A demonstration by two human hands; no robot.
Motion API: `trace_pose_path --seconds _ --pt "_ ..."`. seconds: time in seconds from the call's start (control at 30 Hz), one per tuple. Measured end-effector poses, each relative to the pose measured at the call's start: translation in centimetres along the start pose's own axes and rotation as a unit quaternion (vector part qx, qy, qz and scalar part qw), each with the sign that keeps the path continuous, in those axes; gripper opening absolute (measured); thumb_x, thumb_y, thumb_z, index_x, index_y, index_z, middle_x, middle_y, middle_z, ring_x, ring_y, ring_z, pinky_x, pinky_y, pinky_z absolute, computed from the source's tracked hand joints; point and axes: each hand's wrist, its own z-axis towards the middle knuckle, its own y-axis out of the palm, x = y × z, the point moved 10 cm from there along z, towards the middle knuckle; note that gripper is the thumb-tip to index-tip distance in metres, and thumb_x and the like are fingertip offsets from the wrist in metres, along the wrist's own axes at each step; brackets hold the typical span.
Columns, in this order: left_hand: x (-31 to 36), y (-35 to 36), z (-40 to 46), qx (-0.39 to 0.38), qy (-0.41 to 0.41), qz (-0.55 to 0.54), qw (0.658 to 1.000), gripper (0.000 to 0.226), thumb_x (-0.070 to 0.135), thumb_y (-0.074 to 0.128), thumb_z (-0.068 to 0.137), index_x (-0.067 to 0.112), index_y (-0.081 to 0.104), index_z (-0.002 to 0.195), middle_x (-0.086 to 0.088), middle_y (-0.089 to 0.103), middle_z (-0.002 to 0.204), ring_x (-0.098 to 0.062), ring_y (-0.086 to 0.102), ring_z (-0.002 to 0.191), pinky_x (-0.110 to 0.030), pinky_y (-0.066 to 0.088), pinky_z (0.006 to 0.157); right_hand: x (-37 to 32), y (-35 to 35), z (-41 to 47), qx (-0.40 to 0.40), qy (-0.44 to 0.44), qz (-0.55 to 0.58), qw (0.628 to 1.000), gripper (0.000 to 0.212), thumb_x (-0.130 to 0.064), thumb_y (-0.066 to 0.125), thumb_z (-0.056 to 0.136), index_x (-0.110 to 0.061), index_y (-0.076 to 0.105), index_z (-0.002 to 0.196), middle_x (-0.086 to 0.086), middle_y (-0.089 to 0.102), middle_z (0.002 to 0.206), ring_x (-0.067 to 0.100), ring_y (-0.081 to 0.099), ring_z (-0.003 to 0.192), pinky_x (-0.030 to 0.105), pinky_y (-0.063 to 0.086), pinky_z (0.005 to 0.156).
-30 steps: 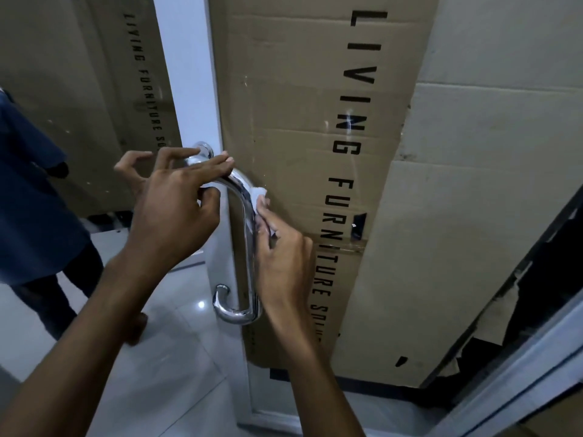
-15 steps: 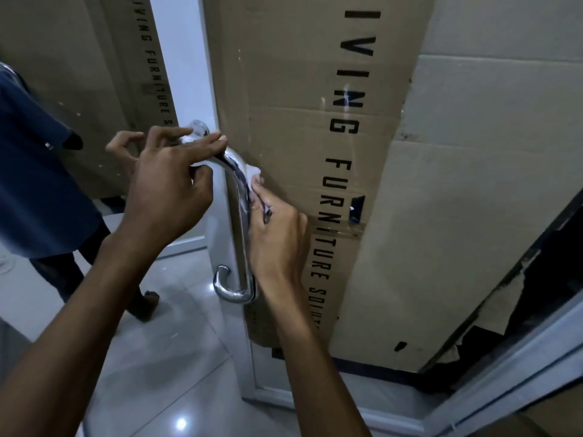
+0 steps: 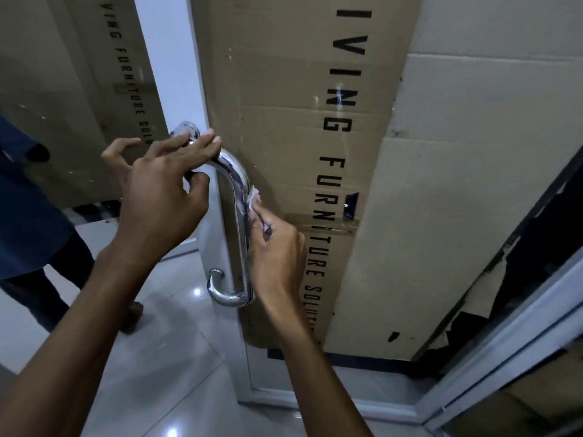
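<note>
Handle (image 3: 235, 241) of polished chrome stands upright at the edge of the door (image 3: 232, 348), a round tube bent at top and bottom into the metal stile. My left hand (image 3: 164, 197) steadies it at the upper bend, fingers curled over the tube and thumb underneath, a light pinch so the door does not swing while I work. My right hand (image 3: 277, 247) is closed round a scrap (image 3: 254, 200), white and crumpled, tissue or film, I cannot tell which. It presses the scrap against the right side of the bar, below the bend, between handle and cardboard (image 3: 284, 121). I judge that I am rubbing or peeling along the tube, hence the grip from the side. The chrome is mirror-smooth and looks slippery, with streaks near the scrap. The cardboard covering the door is matt, creased and printed in black letters; the floor (image 3: 176, 357) is glossy tile
</note>
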Motion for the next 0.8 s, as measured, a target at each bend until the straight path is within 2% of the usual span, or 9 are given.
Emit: trace_pose_path --seconds 0.17,0.27,0.4,0.53,0.63,0.73,0.8 --pt "0.1 0.2 0.0 0.003 0.021 0.01 1.0 0.051 0.018 0.047 0.092 0.032 0.066 0.138 0.013 0.061 0.144 -0.013 0.051 0.141 -0.058 0.02 0.119 -0.2 0.3 0.1 0.033 0.01 0.008 0.999 0.031 -0.035 0.059 0.105 -0.043 0.063 0.135 -0.012 0.079 0.106 0.007 0.07 0.079 0.029 0.058 0.068" --pt "0.0 0.3 0.2 0.007 0.039 0.025 0.999 0.052 0.019 0.046 0.092 0.034 0.065 0.139 0.014 0.061 0.144 -0.013 0.053 0.139 -0.056 0.022 0.115 0.9 1.0 0.2 0.04 0.041 0.033 0.998 0.029 -0.041 0.058 0.104 -0.043 0.065 0.132 -0.015 0.078 0.105 0.004 0.068 0.072 0.031 0.059 0.065" --pt "-0.6 0.9 0.8 0.01 0.046 0.035 0.998 0.051 0.016 0.05 0.095 0.036 0.064 0.139 0.016 0.061 0.144 -0.01 0.054 0.138 -0.048 0.018 0.112 0.7 1.2 0.6 0.079 0.034 0.063 0.994 0.029 -0.038 0.061 0.104 -0.046 0.065 0.131 -0.033 0.069 0.093 0.01 0.071 0.075 0.038 0.06 0.066" --pt "-1.1 1.3 1.2 0.007 0.051 0.026 0.998 0.05 0.016 0.053 0.097 0.036 0.062 0.141 0.015 0.061 0.144 -0.011 0.052 0.14 -0.046 0.015 0.113 1.8 2.1 0.5 0.086 0.053 0.054 0.993 0.03 -0.044 0.057 0.104 -0.051 0.061 0.133 -0.018 0.076 0.108 0.006 0.071 0.078 0.042 0.062 0.071" --pt "-1.5 1.8 1.7 0.0 0.056 0.024 0.998 0.05 0.017 0.052 0.097 0.036 0.061 0.142 0.014 0.061 0.144 -0.012 0.051 0.14 -0.043 0.013 0.113 1.1 1.7 1.1 0.119 0.037 0.054 0.991 0.03 -0.042 0.059 0.104 -0.051 0.063 0.132 -0.01 0.078 0.102 0.014 0.069 0.068 0.04 0.058 0.063" --pt "-1.7 2.2 2.1 -0.011 0.062 0.023 0.998 0.052 0.018 0.05 0.096 0.037 0.061 0.143 0.015 0.061 0.145 -0.013 0.051 0.141 -0.045 0.015 0.113 1.2 2.0 1.0 0.129 0.045 0.049 0.989 0.029 -0.041 0.059 0.104 -0.05 0.064 0.131 -0.01 0.079 0.096 0.011 0.065 0.064 0.037 0.056 0.059" --pt "-1.8 2.5 2.3 -0.016 0.063 0.013 0.998 0.052 0.017 0.051 0.096 0.037 0.06 0.143 0.015 0.06 0.145 -0.012 0.051 0.141 -0.049 0.017 0.112 2.8 2.9 0.5 0.111 0.079 0.046 0.99 0.028 -0.041 0.058 0.105 -0.048 0.065 0.131 -0.014 0.079 0.101 0.005 0.065 0.068 0.038 0.059 0.064"
